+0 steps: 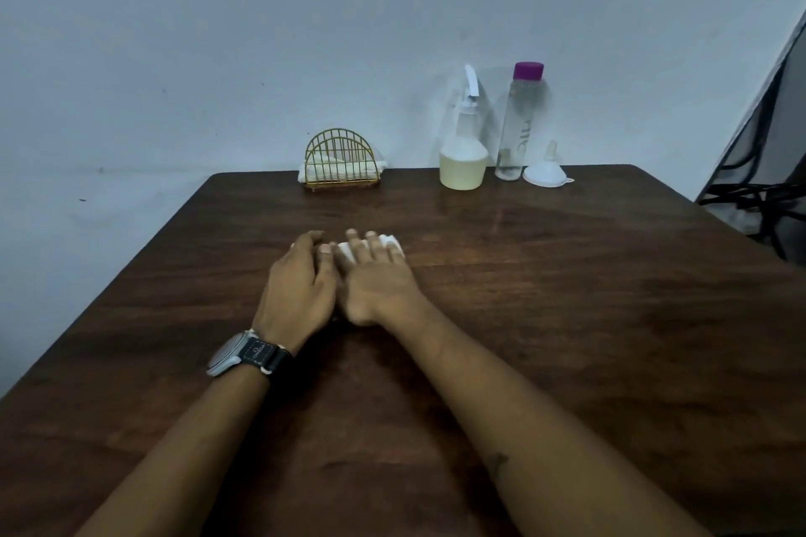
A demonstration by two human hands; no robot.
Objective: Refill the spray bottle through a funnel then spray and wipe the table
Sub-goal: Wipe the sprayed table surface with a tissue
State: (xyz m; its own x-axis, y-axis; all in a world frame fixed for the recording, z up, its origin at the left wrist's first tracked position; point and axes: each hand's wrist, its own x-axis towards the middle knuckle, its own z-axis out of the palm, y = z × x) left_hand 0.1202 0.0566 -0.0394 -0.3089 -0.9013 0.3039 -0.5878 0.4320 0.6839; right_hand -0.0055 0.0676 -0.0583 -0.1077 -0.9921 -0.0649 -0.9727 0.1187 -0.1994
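Spray bottle [463, 153] stands upright at the far edge of the table [567, 318], well beyond the hands and off to their right, with pale yellowish liquid in its lower part and the white trigger head on top. Just right of it is a tall clear bottle [519, 122] with a purple cap. Right of that a small white funnel [547, 172] sits mouth-down on the wood, spout up.

Both hands are side by side and touching, roughly mid-table, with a white cloth [390, 241] under them. The right hand [379, 279] lies flat on it, fingers straight and a bit spread, pressing it onto the table. The left hand [301, 279], the one with the watch [244, 355], rests on the cloth's left end with fingers loosely bent, not wrapped round anything as far as I can see, and a sliver of white peeks out on its left.

Straight beyond the hands, by the wall, there's a gold wire napkin holder [341, 144] with folded white napkins [331, 170] in it
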